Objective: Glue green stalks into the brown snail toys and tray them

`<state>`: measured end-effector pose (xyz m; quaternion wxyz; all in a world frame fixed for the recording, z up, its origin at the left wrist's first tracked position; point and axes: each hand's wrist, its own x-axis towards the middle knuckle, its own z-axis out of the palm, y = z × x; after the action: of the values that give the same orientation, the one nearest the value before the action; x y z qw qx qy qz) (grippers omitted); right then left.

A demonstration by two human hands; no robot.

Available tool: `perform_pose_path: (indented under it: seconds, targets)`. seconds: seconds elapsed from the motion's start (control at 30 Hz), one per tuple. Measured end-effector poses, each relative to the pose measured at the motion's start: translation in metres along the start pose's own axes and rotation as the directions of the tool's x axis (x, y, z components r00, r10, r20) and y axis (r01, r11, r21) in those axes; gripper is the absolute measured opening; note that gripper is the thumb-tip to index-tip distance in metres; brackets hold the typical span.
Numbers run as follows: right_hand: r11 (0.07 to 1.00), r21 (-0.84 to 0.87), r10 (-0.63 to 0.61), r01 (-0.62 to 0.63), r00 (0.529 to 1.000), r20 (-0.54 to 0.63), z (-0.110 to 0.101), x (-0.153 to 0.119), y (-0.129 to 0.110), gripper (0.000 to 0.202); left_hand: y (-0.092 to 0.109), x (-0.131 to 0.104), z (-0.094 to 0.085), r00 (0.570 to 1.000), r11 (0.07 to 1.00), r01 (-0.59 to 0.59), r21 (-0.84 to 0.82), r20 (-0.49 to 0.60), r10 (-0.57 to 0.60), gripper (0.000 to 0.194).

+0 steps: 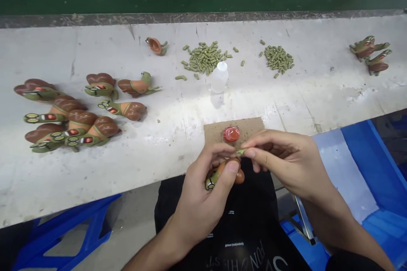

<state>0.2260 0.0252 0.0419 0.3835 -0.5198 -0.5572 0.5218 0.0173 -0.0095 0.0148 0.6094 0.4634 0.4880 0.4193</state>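
Green small piece (241,151) is pinched by your right fingers (263,157), lying sideways just beyond the brown-shelled figure (219,172), which your left fingers (226,178) hold with its head (210,183) leftward

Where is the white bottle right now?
In the head view, the white bottle stands on the table just right of centre, in front of the larger green pile and beyond the cardboard.

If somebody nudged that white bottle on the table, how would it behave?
The white bottle would probably tip if pushed high, since it stands upright, taller than wide. Its translucent, plastic-looking wall suggests it is light and perhaps squeezable.
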Motion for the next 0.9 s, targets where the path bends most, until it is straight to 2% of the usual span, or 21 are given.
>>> perform_pose_path:
  seconds: [0.07, 0.17, 0.27, 0.37, 0.53, 0.7, 0.8, 0.9]
  targets:
    - [0.963, -0.227, -0.162, 0.142, 0.984, -0.072, -0.001, 0.002, 0.005, 0.013, -0.004, -0.003, -0.006, 0.996, 0.995, 0.087, -0.049, -0.008, -0.088, 0.012]
    - [0.797, -0.515, -0.387, 0.315, 0.921, -0.036, 0.000, 0.005, 0.011, 0.018, -0.010, -0.008, -0.017, 0.986, 0.974, 0.162, -0.157, 0.050, -0.156, 0.022]
    - [0.684, -0.619, -0.457, 0.385, 0.888, 0.047, 0.000, 0.005, 0.015, 0.016, -0.014, -0.012, -0.024, 0.983, 0.959, 0.175, -0.224, 0.090, -0.158, 0.021]
    - [0.630, -0.655, -0.476, 0.417, 0.874, 0.098, 0.000, 0.003, 0.015, 0.015, -0.015, -0.014, -0.025, 0.987, 0.956, 0.151, -0.251, 0.093, -0.131, 0.021]
    - [0.622, -0.658, -0.478, 0.425, 0.871, 0.111, 0.000, 0.002, 0.018, 0.017, -0.017, -0.016, -0.024, 0.981, 0.929, 0.191, -0.317, 0.091, -0.170, 0.024]
    - [0.641, -0.637, -0.480, 0.428, 0.871, 0.102, 0.001, 0.000, 0.022, 0.021, -0.018, -0.015, -0.027, 0.977, 0.933, 0.204, -0.297, 0.116, -0.177, 0.021]
    - [0.667, -0.628, -0.478, 0.401, 0.877, 0.053, 0.003, -0.001, 0.021, 0.020, -0.016, -0.013, -0.028, 0.979, 0.932, 0.191, -0.307, 0.123, -0.160, 0.019]
    - [0.754, -0.580, -0.410, 0.309, 0.911, -0.046, 0.005, -0.002, 0.020, 0.018, -0.015, -0.010, -0.026, 0.983, 0.930, 0.177, -0.322, 0.108, -0.149, 0.020]
